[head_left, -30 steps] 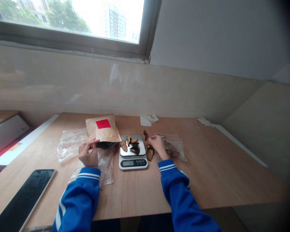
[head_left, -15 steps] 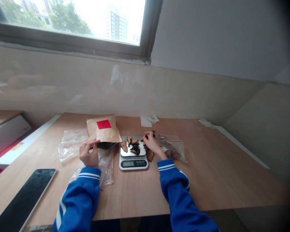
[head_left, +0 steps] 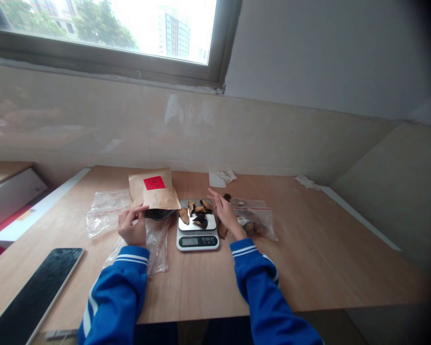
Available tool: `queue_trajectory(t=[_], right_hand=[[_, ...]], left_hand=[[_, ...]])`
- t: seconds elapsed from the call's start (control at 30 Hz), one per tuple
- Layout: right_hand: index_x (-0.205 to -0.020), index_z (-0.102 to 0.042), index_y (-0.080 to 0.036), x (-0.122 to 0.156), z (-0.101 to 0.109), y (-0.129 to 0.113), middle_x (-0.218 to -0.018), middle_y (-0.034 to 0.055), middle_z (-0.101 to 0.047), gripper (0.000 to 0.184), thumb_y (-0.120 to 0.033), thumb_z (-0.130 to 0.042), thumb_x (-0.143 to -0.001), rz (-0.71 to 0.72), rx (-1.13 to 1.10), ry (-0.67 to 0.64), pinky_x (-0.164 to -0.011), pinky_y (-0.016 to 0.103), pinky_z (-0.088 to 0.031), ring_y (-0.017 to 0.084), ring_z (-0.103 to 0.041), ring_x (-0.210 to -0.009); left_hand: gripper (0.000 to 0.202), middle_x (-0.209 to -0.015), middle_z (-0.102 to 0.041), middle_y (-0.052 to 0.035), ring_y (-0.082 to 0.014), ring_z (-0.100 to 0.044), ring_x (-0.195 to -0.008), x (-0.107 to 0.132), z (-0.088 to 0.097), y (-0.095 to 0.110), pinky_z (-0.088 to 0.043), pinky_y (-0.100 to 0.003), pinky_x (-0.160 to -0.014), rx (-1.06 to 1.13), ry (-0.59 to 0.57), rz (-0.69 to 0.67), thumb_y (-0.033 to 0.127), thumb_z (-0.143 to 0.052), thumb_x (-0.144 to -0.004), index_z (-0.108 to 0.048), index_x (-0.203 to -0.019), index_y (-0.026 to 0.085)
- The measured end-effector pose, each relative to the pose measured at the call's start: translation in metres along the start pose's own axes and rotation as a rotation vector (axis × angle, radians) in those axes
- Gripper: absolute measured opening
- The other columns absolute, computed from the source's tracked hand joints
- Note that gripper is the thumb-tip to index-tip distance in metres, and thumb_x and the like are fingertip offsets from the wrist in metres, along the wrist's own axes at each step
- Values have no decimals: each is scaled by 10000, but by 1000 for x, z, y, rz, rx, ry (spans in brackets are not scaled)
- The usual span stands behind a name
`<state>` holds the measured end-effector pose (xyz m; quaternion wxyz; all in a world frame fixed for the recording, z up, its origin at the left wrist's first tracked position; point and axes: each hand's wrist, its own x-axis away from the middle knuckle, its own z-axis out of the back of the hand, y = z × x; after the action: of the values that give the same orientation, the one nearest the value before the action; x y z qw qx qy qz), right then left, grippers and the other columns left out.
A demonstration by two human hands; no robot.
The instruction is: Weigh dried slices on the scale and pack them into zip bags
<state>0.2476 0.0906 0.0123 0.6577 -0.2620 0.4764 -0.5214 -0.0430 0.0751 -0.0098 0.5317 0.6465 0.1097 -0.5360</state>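
Observation:
My left hand (head_left: 132, 226) pinches the near edge of a brown paper bag (head_left: 138, 192) with a red label; the bag's dark mouth faces me. To its right stands a white kitchen scale (head_left: 197, 243), its display lit but too blurred to read. Several curled, dried brown and black slices (head_left: 184, 216) lie on the scale's plate. My right hand (head_left: 225, 213) hovers at the plate's right edge, fingers stretched out and holding nothing. Partly under that hand, another dried slice (head_left: 222, 230) rests on the table beside the scale.
Right of the scale lies a clear zip bag (head_left: 267, 218) with more dried pieces. Clear plastic bags (head_left: 106, 220) spread under and beside the paper bag. A large phone (head_left: 39, 292) is at the left front. White paper (head_left: 216, 180) and crumpled tissue (head_left: 228, 177) sit near the wall.
My right hand has let go of a dried slice, which now lies at the plate's back right. Its fingers have straightened and lifted. My left hand stays on the paper bag.

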Motion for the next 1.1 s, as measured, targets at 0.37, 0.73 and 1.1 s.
queue_trajectory(t=[0.37, 0.73, 1.1], right_hand=[[-959, -648, -203, 91, 24, 26, -956, 83, -607, 246, -265, -417, -904, 160, 327, 166, -853, 371, -476, 219, -575, -945], [-1167, -556, -185, 101, 17, 30, -1080, 101, -610, 331, -250, -498, -848, 192, 547, 1, -882, 423, -445, 264, -541, -1019], [-909, -648, -198, 100, 23, 25, -916, 73, -625, 215, -184, -434, -885, 219, 418, 186, -839, 380, -468, 215, -570, -916]], left_hand=[[111, -901, -721, -32, -153, -575, -749, 2, 0, -1, -458, -302, -737, -6, -5, 37, 247, -612, -820, -719, -796, 232], [109, -912, -716, -35, -163, -579, -801, 2, 1, 0, -458, -304, -732, 0, -7, 24, 230, -609, -825, -718, -817, 235], [116, -907, -715, -41, -161, -562, -776, 1, 1, 1, -447, -296, -726, -19, -1, 15, 239, -606, -827, -721, -812, 228]])
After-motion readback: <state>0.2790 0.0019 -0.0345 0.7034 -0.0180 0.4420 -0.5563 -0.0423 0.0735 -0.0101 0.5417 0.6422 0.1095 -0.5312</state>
